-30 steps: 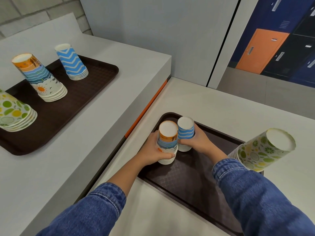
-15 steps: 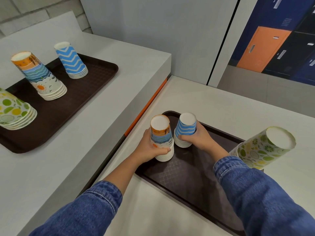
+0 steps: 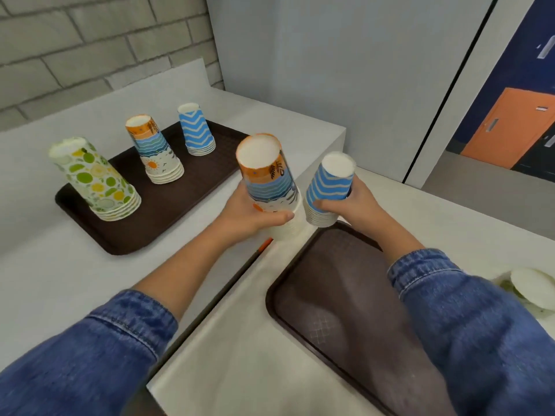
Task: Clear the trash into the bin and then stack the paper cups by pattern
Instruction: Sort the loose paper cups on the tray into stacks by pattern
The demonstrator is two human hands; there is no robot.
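My left hand (image 3: pixel 253 213) grips an upside-down stack of sunset-pattern cups (image 3: pixel 268 183), held in the air above the gap between the two counters. My right hand (image 3: pixel 350 202) grips an upside-down stack of blue wave cups (image 3: pixel 327 187) just beside it, above the near tray's far corner. On the far tray (image 3: pixel 168 211) stand three upside-down stacks: green citrus cups (image 3: pixel 96 178), sunset cups (image 3: pixel 156 150) and blue wave cups (image 3: pixel 196 130). Another citrus stack (image 3: pixel 531 291) shows only partly at the right edge.
The near brown tray (image 3: pixel 339 298) lies on the lower counter with nothing visible on it besides my right arm over it. An orange strip (image 3: pixel 265 244) marks the step between the two counters. A brick wall and a grey panel stand behind.
Both hands have lifted their cup stacks off the near tray and carried them up and to the left, toward the far tray. The camera has turned left as well.
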